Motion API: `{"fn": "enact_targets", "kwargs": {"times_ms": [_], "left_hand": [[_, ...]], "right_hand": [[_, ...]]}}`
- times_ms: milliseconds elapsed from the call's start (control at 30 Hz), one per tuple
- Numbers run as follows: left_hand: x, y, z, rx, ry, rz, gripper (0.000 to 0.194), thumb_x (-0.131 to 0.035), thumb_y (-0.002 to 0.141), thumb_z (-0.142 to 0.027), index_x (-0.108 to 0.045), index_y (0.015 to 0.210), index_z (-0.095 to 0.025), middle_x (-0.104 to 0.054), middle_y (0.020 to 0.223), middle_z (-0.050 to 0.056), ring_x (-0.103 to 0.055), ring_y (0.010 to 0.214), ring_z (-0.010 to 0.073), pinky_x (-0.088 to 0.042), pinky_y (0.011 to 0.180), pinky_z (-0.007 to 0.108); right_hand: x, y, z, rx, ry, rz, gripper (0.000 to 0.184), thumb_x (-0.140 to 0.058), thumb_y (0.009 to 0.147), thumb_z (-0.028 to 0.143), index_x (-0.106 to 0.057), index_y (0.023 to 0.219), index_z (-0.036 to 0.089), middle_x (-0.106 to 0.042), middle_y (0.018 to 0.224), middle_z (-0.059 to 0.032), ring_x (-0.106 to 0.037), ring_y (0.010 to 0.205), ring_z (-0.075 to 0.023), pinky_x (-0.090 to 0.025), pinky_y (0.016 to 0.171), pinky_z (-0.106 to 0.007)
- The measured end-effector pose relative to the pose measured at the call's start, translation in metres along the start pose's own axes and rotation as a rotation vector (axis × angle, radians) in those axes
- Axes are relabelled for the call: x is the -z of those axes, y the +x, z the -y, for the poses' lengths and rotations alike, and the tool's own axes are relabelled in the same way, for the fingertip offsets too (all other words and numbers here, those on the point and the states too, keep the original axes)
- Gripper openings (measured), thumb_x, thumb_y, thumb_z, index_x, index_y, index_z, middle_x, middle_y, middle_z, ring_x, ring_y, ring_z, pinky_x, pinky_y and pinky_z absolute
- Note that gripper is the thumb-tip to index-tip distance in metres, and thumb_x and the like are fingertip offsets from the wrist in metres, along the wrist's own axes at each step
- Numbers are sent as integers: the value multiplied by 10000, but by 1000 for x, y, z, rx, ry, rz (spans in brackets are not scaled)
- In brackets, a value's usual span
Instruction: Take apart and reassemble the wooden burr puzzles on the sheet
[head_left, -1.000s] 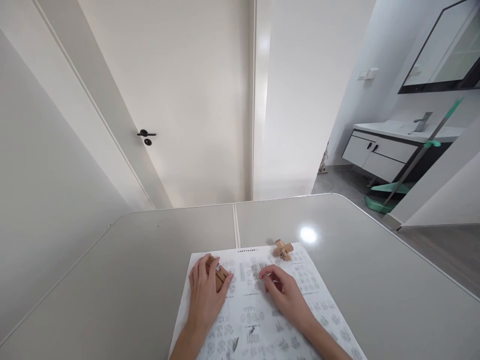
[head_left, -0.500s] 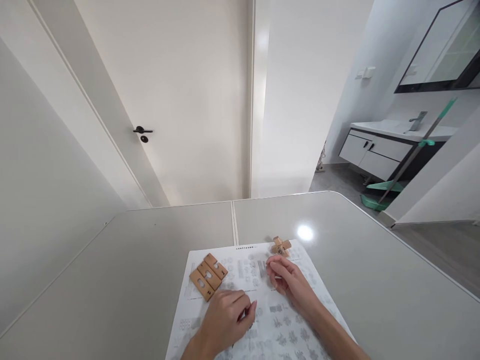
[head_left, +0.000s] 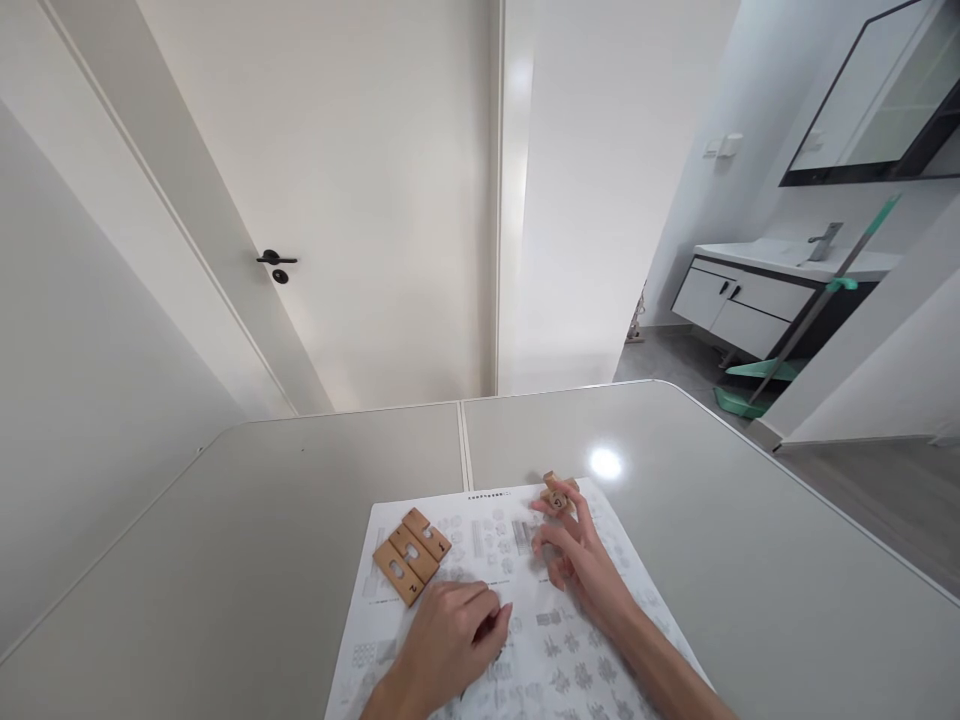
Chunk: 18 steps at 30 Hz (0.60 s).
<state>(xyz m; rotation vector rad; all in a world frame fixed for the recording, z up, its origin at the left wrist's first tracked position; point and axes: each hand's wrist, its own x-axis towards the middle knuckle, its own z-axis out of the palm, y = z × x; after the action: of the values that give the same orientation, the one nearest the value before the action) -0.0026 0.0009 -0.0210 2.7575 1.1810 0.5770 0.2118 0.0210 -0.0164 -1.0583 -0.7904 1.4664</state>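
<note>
Left grip (head_left: 459, 632): loosely curled over the printed sheet (head_left: 527, 610); contents cannot be told. Three numbered wooden plates (head_left: 417, 562): already laid side by side, beyond-left of it. Right grip (head_left: 589, 565): fingers parted, nothing seen held. Wooden cross (head_left: 556, 497): at its fingertips, contact uncertain, not yet lifted.

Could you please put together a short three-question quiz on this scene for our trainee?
1. True or false: three flat wooden pieces lie on the printed sheet.
2. In view, the right hand partly covers which: A) the door handle, B) the cross-shaped wooden piece, C) the tap?
3. Which hand is nearer the flat wooden pieces?

Key: 1. True. 2. B. 3. The left hand.
</note>
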Motion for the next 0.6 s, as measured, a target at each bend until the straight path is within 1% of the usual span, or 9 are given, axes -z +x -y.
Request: {"fn": "enact_targets", "kwargs": {"times_ms": [67,133,200,267,400,533,600], "left_hand": [[0,0,0,4,0,11,368,-481,995,-208,-487,628,-210,-554,541,-26,-506,471,125,-328,499,268],[0,0,1,12,1,20,367,-481,992,-205,-489,624,-211,-556,542,-25,-506,471,126,-329,498,271],[-1,0,1,16,5,23,369,-477,991,-200,-489,622,-211,-558,542,-24,-510,474,128,-335,499,274],[-2,0,2,18,3,30,365,-476,994,-204,-490,630,-213,-564,547,-23,-516,474,128,-339,499,271],[-5,-1,3,19,3,38,354,-480,999,-210,-479,645,-215,-571,560,-24,-529,481,131,-336,505,269],[-4,0,3,24,-3,28,363,-464,1006,-215,-465,644,-218,-559,565,-24,-531,498,138,-333,516,282],[-1,0,1,58,-48,26,354,-455,1018,-240,-474,664,-220,-563,588,-23,-525,508,139,-339,522,280]], "right_hand": [[1,2,-3,4,6,-26,660,-767,798,372,-463,1383,393,-579,1223,-30,-540,644,-101,-398,402,-183],[1,4,-6,9,20,-33,614,-757,795,360,-503,1354,374,-589,1165,-20,-488,580,-81,-363,383,-184],[2,5,-9,13,34,-35,541,-745,800,347,-546,1303,349,-593,1081,-3,-410,505,-54,-325,371,-189],[3,6,-10,16,44,-29,453,-733,813,344,-582,1240,330,-592,1044,7,-375,474,-40,-313,375,-197],[3,5,-11,16,69,-1,351,-731,826,354,-615,1154,309,-604,1045,6,-402,496,-51,-322,389,-203],[2,4,-10,-8,125,45,291,-759,828,390,-620,1059,281,-601,961,12,-424,527,-66,-297,372,-181],[1,3,-9,-18,151,92,254,-750,854,420,-612,1006,271,-589,907,22,-415,519,-64,-272,364,-174]]}}
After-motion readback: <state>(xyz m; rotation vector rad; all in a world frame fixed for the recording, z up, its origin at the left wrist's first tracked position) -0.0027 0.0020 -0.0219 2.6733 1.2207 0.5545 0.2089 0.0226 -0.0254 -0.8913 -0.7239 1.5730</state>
